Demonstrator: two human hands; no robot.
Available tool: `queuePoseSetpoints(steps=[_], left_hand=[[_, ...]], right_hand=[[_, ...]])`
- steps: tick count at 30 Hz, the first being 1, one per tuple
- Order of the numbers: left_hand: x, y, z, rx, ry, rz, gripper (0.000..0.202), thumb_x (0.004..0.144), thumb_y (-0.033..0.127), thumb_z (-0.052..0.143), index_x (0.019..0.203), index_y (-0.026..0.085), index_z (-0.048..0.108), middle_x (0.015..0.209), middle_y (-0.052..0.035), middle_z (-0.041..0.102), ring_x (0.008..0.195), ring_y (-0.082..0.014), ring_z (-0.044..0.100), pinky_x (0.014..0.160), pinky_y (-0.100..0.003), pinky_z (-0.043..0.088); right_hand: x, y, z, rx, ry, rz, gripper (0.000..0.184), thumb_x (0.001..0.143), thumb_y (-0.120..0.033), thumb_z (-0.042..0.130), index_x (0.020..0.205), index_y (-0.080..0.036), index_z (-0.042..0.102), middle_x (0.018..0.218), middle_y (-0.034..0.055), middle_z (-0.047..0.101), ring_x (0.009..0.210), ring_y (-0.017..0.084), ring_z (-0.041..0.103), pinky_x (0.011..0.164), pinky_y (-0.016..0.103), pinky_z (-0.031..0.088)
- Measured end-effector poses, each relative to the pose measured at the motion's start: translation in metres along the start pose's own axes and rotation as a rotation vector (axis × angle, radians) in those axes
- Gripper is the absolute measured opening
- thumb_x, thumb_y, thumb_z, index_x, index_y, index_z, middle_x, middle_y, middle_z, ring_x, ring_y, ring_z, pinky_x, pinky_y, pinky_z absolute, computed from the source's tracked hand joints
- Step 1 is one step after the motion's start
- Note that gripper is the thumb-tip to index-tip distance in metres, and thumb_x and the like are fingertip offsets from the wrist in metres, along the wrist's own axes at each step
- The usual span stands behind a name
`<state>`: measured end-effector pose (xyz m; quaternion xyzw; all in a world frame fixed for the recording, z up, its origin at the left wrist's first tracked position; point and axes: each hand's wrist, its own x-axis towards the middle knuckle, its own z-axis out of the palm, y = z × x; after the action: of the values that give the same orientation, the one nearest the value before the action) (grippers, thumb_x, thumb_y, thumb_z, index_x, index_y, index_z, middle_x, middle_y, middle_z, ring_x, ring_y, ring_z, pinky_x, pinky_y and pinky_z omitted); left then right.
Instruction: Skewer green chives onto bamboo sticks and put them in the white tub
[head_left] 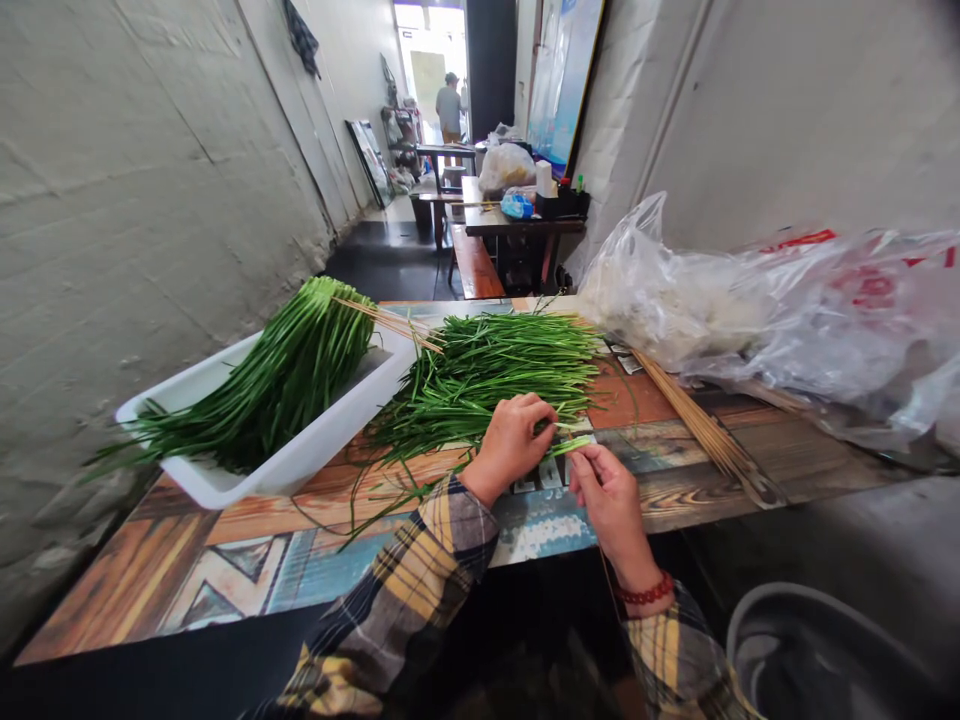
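Observation:
My left hand is closed, fingertips pinched on a few green chives at the front edge of a loose pile of chives. Just to its right, my right hand is also closed, around a thin bamboo skewer that runs down below the palm. Pale chive ends lie between the two hands, by the skewer's tip. On the left, a thick bundle of chives threaded on several skewers rests in a white plastic tray.
Loose bamboo skewers lie on the wood-patterned table at right, beside clear plastic bags. A grey bucket stands below the table's right edge. Farther back are another table, a bench and a person near the doorway.

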<state>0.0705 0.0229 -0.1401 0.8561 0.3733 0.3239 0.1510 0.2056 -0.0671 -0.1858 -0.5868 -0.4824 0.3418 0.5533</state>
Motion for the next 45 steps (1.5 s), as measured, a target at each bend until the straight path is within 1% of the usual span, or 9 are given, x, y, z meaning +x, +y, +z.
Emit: queuePoseSetpoints(steps=[4, 9, 12, 16, 20, 29, 32, 37, 45], left_hand=[[-0.0016, -0.0005, 0.0030, -0.142, -0.004, -0.012, 0.014, 0.082, 0.017, 0.058, 0.088, 0.020, 0.070, 0.082, -0.0029, 0.064, 0.079, -0.0154, 0.058, 0.071, -0.027, 0.042], [-0.0008, -0.0012, 0.0043, -0.258, -0.003, -0.009, 0.014, 0.082, 0.017, 0.057, 0.083, 0.018, 0.071, 0.078, -0.0031, 0.064, 0.077, -0.0147, 0.058, 0.070, -0.026, 0.044], [-0.0002, -0.0004, 0.0039, -0.294, 0.000, -0.020, 0.013, 0.083, 0.018, 0.058, 0.079, 0.017, 0.071, 0.077, -0.0033, 0.063, 0.076, -0.0141, 0.058, 0.069, -0.025, 0.044], [-0.0004, 0.0003, 0.0044, -0.309, 0.040, -0.056, 0.013, 0.082, 0.017, 0.058, 0.075, 0.016, 0.069, 0.076, -0.0028, 0.064, 0.074, -0.0131, 0.058, 0.068, -0.024, 0.044], [-0.0007, 0.0009, 0.0056, -0.310, 0.068, -0.064, 0.012, 0.081, 0.016, 0.059, 0.074, 0.016, 0.069, 0.075, -0.0021, 0.064, 0.072, -0.0120, 0.058, 0.066, -0.023, 0.043], [-0.0005, 0.0028, 0.0048, -0.327, 0.068, -0.076, 0.013, 0.080, 0.015, 0.059, 0.071, 0.016, 0.068, 0.072, -0.0014, 0.064, 0.069, -0.0113, 0.058, 0.065, -0.023, 0.042], [-0.0003, 0.0026, 0.0048, -0.329, 0.072, -0.079, 0.013, 0.080, 0.015, 0.059, 0.072, 0.016, 0.069, 0.072, -0.0015, 0.064, 0.070, -0.0117, 0.058, 0.066, -0.023, 0.043], [-0.0004, 0.0020, 0.0050, -0.334, 0.074, -0.082, 0.013, 0.080, 0.015, 0.059, 0.071, 0.016, 0.068, 0.073, -0.0019, 0.064, 0.070, -0.0120, 0.058, 0.066, -0.023, 0.043], [-0.0002, 0.0013, 0.0057, -0.333, 0.070, -0.070, 0.013, 0.080, 0.015, 0.059, 0.071, 0.016, 0.068, 0.073, -0.0020, 0.065, 0.071, -0.0122, 0.059, 0.065, -0.023, 0.044]], right_hand=[[0.0002, -0.0015, 0.0003, 0.051, 0.026, 0.021, 0.029, 0.088, -0.047, 0.053, 0.091, -0.018, 0.057, 0.054, -0.0057, 0.049, 0.041, 0.008, 0.041, 0.041, 0.020, 0.032], [0.0012, -0.0029, 0.0004, 0.062, 0.016, 0.042, 0.032, 0.088, -0.046, 0.053, 0.103, -0.017, 0.056, 0.052, -0.0068, 0.049, 0.039, 0.008, 0.040, 0.039, 0.020, 0.032], [0.0011, -0.0023, 0.0001, 0.077, 0.016, 0.044, 0.032, 0.088, -0.044, 0.053, 0.105, -0.017, 0.056, 0.050, -0.0074, 0.048, 0.039, 0.008, 0.039, 0.039, 0.020, 0.031], [0.0002, -0.0006, -0.0004, 0.071, -0.003, 0.047, 0.032, 0.088, -0.043, 0.053, 0.106, -0.017, 0.057, 0.050, -0.0071, 0.047, 0.039, 0.008, 0.038, 0.039, 0.020, 0.030], [0.0003, 0.0000, -0.0003, 0.039, -0.046, 0.037, 0.037, 0.087, -0.043, 0.053, 0.112, -0.016, 0.059, 0.049, -0.0066, 0.048, 0.038, 0.009, 0.038, 0.039, 0.021, 0.030], [0.0006, -0.0025, -0.0003, 0.023, -0.021, -0.003, 0.041, 0.085, -0.041, 0.053, 0.117, -0.017, 0.062, 0.046, -0.0051, 0.049, 0.039, 0.011, 0.042, 0.041, 0.023, 0.034], [0.0001, -0.0034, -0.0004, 0.012, -0.030, 0.002, 0.041, 0.087, -0.040, 0.052, 0.119, -0.016, 0.061, 0.046, -0.0054, 0.048, 0.039, 0.011, 0.042, 0.041, 0.023, 0.034], [-0.0006, -0.0045, -0.0006, 0.004, -0.053, 0.015, 0.036, 0.089, -0.038, 0.051, 0.116, -0.017, 0.061, 0.047, -0.0060, 0.047, 0.038, 0.010, 0.041, 0.040, 0.022, 0.033], [-0.0004, -0.0039, -0.0008, -0.018, -0.054, 0.012, 0.037, 0.089, -0.038, 0.050, 0.117, -0.017, 0.061, 0.046, -0.0057, 0.047, 0.037, 0.010, 0.040, 0.039, 0.022, 0.032]])
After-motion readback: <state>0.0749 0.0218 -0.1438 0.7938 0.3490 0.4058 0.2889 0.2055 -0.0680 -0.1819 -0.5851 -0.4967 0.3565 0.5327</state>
